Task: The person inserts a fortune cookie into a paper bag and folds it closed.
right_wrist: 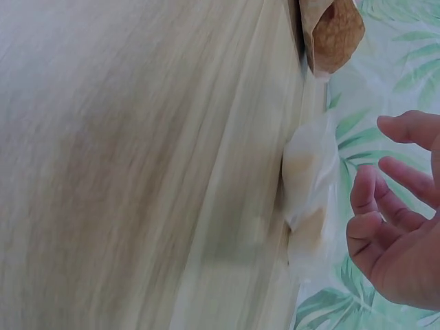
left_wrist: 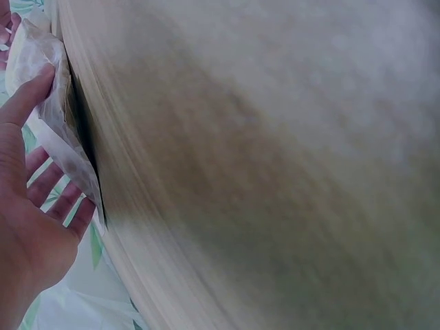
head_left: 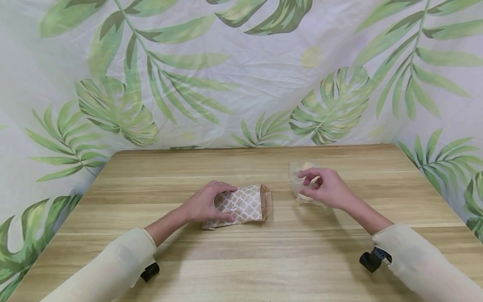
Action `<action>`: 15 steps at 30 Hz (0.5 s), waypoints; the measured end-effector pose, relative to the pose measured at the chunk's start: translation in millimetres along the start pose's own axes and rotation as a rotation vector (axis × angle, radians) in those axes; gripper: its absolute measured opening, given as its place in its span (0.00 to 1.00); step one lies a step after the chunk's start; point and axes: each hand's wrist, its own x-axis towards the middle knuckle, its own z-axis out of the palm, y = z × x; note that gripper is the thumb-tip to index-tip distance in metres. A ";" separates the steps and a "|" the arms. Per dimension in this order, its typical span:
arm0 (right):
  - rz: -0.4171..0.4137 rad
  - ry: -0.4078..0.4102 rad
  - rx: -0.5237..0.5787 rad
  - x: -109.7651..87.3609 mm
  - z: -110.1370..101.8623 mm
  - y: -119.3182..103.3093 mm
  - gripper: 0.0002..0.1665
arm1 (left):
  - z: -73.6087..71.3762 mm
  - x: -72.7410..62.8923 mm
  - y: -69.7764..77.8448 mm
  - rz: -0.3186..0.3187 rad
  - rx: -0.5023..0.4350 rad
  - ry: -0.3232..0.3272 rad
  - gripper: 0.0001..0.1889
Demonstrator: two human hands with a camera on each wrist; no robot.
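Note:
A paper bag (head_left: 247, 203) with a tan and white lattice print lies on its side, its brown open mouth facing right. My left hand (head_left: 207, 202) holds it across the width, thumb on the near edge and fingers at the far edge. To its right lies a clear plastic bag (head_left: 295, 178) with pale tan pieces inside, better seen in the right wrist view as a plastic bag (right_wrist: 306, 175). My right hand (head_left: 327, 188) hovers over this bag, fingers loosely bent and nothing between them. In the head view it covers part of the plastic.
Both bags lie on a wood-grain table (head_left: 249, 268). A leaf-printed cloth (head_left: 256, 84) hangs behind it and along its sides. Black wrist devices sit under both sleeves, one at the right wrist (head_left: 373, 259).

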 end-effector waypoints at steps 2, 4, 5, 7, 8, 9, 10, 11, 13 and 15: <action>0.004 -0.007 -0.008 -1.1 -1.5 2.0 0.19 | -0.3 0.4 0.3 0.002 -0.004 0.001 0.43; 0.012 -0.012 -0.020 -2.3 -2.9 3.7 0.18 | -0.5 0.6 0.6 0.004 -0.005 0.001 0.43; 0.014 -0.013 -0.029 -2.8 -3.6 4.3 0.18 | -0.5 0.8 0.6 0.006 -0.005 0.002 0.43; 0.024 -0.007 -0.047 -3.9 -4.4 5.4 0.19 | -0.5 0.8 0.8 0.007 -0.005 0.003 0.43; 0.029 -0.003 -0.056 -4.3 -4.7 6.0 0.19 | -0.5 0.8 0.8 0.007 -0.005 0.004 0.43; 0.032 0.004 -0.071 -4.7 -4.9 6.5 0.20 | -0.4 0.8 0.9 0.006 -0.005 0.004 0.43; 0.033 0.010 -0.085 -4.9 -5.0 7.0 0.20 | -0.4 0.7 0.9 0.006 -0.006 0.004 0.43; 0.037 0.017 -0.097 -5.1 -5.1 7.5 0.21 | -0.4 0.7 0.9 0.006 -0.007 0.004 0.42; 0.046 0.026 -0.116 -5.2 -5.1 8.8 0.22 | -0.5 0.6 0.8 0.005 -0.008 0.005 0.42; 0.057 0.027 -0.137 -5.2 -4.9 10.0 0.23 | -0.5 0.6 0.7 0.006 -0.008 0.004 0.42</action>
